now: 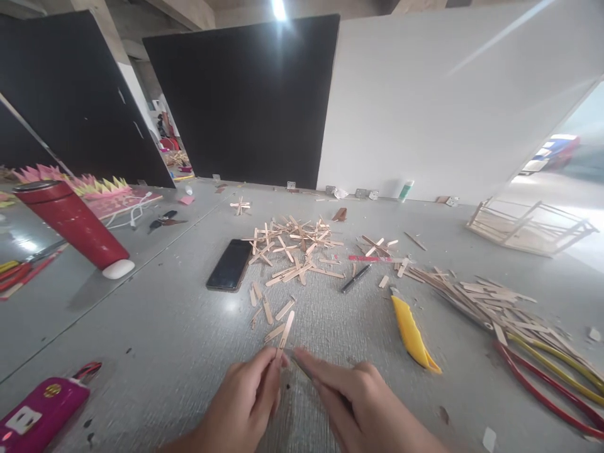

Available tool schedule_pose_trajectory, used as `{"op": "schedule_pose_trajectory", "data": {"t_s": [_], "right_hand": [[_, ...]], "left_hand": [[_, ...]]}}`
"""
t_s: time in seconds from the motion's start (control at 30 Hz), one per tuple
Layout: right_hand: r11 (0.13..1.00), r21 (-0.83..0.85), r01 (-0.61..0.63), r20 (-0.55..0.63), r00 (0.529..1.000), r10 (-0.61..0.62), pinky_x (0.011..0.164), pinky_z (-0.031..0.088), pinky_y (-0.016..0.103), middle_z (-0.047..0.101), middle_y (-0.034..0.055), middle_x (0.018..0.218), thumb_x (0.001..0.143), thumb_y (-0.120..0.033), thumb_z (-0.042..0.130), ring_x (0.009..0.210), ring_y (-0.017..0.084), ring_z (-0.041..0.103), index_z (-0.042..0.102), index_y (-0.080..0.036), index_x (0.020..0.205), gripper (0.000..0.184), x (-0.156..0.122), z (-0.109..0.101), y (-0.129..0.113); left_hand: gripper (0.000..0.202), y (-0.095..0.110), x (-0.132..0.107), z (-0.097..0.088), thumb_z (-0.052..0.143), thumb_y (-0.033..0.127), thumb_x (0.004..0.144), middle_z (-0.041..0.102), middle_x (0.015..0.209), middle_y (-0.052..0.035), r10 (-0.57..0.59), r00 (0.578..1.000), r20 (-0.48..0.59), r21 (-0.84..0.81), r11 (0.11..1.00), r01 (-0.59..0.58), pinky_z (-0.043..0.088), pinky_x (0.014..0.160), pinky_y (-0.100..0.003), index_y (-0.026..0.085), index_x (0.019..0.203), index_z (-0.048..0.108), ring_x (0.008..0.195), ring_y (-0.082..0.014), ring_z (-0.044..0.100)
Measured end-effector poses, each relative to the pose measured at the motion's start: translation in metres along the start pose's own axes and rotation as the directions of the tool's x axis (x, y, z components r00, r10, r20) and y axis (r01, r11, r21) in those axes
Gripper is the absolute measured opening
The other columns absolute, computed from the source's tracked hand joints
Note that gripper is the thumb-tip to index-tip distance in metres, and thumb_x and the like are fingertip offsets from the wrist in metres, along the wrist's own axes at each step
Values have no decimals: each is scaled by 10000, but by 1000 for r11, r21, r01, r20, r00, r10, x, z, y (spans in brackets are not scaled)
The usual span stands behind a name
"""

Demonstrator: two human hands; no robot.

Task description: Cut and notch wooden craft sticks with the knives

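Note:
My left hand (245, 396) pinches a flat wooden craft stick (285, 330) that points up and away from me. My right hand (352, 399) is closed round a thin dark tool whose tip (299, 363) meets the base of the stick; I cannot name the tool. Both hands hover just above the grey table (155, 352) near its front edge. Short cut pieces of stick (268, 308) lie on the table right beyond my fingers.
A black phone (230, 265), a heap of crossed sticks (292, 242), a black pen (356, 277), a yellow utility knife (413, 332), a pile of long sticks (486, 299), red and yellow rods (552, 371), a red flask (75, 226), a pink case (38, 412), a stick frame (528, 226).

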State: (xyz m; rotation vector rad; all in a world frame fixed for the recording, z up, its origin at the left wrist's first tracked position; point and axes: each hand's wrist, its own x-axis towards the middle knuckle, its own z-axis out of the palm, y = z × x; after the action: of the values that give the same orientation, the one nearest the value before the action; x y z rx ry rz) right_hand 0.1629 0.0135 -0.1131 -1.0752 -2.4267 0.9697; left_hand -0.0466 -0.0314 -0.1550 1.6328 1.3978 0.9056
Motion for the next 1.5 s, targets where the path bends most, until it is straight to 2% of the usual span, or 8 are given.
{"op": "schedule_pose_trajectory", "data": {"t_s": [0.23,0.37,0.57,0.8,1.07,1.33,1.4,1.5], "right_hand": [[996,-81,39,-76,996,-45,643,573,262,665,24,611,1011,-200,398,535,146,588,615,-188,1457,496,-3,3,5],[999,-48,-12,-36,999,11,632,552,243,616,0,605,1028,-209,379,499,117,497,611,-164,1457,490,-1,1,4],[996,-56,-64,2,998,65,584,539,227,570,-6,606,1034,-240,406,558,138,550,587,-195,1482,485,-4,3,5],[990,-109,94,-92,990,-104,485,484,210,573,2,536,989,-178,362,406,115,447,523,-103,1517,557,-9,34,17],[995,103,16,-25,1000,-14,719,577,272,778,49,819,1020,-274,469,739,198,697,805,-258,1172,369,7,-30,-16],[983,149,-105,-62,991,115,597,518,202,589,-12,559,1025,-286,442,479,97,444,547,-99,1495,517,-11,39,5],[988,125,-87,-45,995,94,600,525,223,634,12,594,1025,-284,447,519,121,494,599,-142,1464,486,-8,27,3],[994,101,-34,-32,999,38,685,552,261,745,50,767,1022,-281,464,702,177,632,769,-249,1259,387,3,-20,-6]], "left_hand": [[342,2,1,0,312,406,1088,421,565,82,-6,1000,9,-8,1000,6,345,515,-216,209,909,526,475,-121,408],[314,-2,-1,0,321,369,1089,431,577,81,29,1000,-5,23,999,-29,348,525,-216,218,890,512,484,-120,423],[290,0,0,0,289,332,1080,421,593,84,58,998,12,74,996,-59,355,535,-213,224,892,481,491,-116,433],[285,-5,-3,4,251,323,1068,360,603,89,43,999,6,177,983,-43,292,497,-223,252,813,356,481,-113,349],[234,-11,-4,8,298,260,1057,327,577,99,108,993,45,277,954,-116,241,470,-229,248,845,397,448,-113,338],[273,-15,-5,8,305,275,1067,333,567,100,57,998,4,234,971,-56,257,476,-230,254,797,339,448,-108,313],[269,-14,-5,8,323,274,1066,326,560,104,91,996,3,265,960,-89,241,467,-233,254,799,345,438,-105,299],[246,-10,-4,7,325,232,1058,323,558,104,179,984,25,344,922,-176,228,463,-238,247,823,399,423,-105,303]]}}
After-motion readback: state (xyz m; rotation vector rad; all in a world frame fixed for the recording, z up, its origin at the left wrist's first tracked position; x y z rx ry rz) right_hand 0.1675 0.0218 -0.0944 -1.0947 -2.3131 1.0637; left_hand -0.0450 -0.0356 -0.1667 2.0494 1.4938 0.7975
